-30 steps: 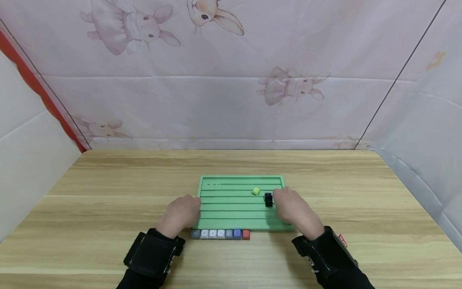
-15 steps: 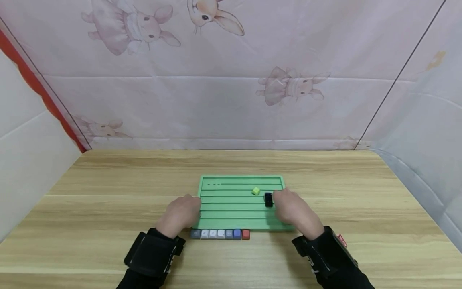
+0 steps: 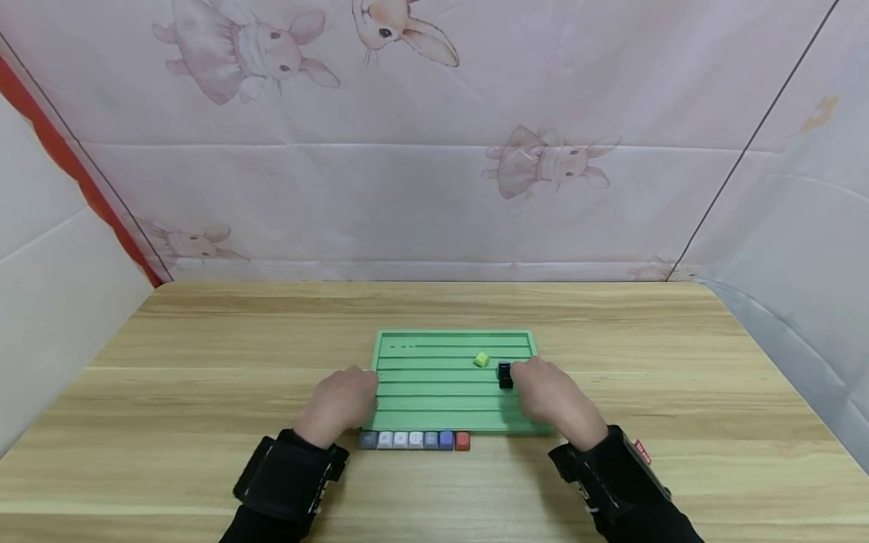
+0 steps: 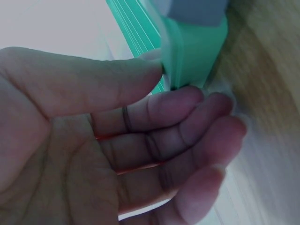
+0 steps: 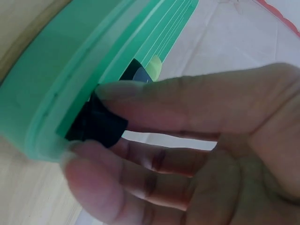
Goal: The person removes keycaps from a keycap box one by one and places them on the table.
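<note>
A green ridged tray [image 3: 434, 405] lies on the wooden table. At its left edge my left hand [image 3: 342, 396] holds on: the thumb [image 4: 122, 77] rests against the tray's side and the curled fingers sit low beside it. Over the right edge, my right hand [image 3: 553, 388] pinches a black keycap [image 5: 105, 123] between thumb and fingers, down at a groove just inside the rim. In the head view that keycap is hidden by the hand. More black keycaps [image 3: 505, 375] stand just left of the fingertips. A lime-green keycap [image 3: 481, 359] sits tilted farther back on the tray.
Along the tray's front edge runs a row of several keycaps: grey, white [image 3: 400, 440], blue [image 3: 446, 440] and red [image 3: 462, 440]. Bare wooden table [image 3: 224, 339] surrounds the tray. Behind it hangs a rabbit-print cloth [image 3: 407, 211].
My right hand has shifted very slightly to the left, closer to the black keycaps. The left hand, the tray and the row of keycaps have stayed in place.
</note>
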Motion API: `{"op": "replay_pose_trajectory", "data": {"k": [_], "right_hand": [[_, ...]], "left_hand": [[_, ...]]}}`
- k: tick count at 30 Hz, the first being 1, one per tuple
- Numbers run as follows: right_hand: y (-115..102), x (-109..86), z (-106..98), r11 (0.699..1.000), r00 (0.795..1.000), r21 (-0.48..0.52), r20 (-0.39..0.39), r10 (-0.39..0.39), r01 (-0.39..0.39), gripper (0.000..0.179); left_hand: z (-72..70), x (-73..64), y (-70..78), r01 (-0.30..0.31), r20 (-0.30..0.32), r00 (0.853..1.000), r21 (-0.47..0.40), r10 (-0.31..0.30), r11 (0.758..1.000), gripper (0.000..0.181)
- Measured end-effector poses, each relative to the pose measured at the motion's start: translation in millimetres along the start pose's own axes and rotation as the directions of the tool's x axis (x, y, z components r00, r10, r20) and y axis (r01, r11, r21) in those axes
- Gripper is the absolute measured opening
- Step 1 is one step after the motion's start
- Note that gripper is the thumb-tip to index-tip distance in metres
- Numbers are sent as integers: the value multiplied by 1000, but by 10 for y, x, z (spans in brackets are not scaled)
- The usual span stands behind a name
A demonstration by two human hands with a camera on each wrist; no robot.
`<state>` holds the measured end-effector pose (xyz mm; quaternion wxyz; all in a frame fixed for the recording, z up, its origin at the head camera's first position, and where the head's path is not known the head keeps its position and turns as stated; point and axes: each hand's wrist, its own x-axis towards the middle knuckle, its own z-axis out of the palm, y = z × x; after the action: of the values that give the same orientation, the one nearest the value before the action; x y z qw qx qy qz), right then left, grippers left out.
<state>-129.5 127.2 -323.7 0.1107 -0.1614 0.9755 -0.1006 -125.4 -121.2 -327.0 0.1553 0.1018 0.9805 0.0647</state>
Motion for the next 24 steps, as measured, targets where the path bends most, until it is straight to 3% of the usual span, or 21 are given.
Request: {"op": "replay_pose_trajectory", "data": {"k": [11,24], "right_hand": [[-6,-25,-68,999,999,17,32,38,-39,22],[-70,-56,-108,999,999,28,36,27,-28,23]], "left_hand": [[1,-1,0,-2,-5,1000,2,2,1000,13],[11,4,0,2,-8,1000,0,-2,1000,12]]}}
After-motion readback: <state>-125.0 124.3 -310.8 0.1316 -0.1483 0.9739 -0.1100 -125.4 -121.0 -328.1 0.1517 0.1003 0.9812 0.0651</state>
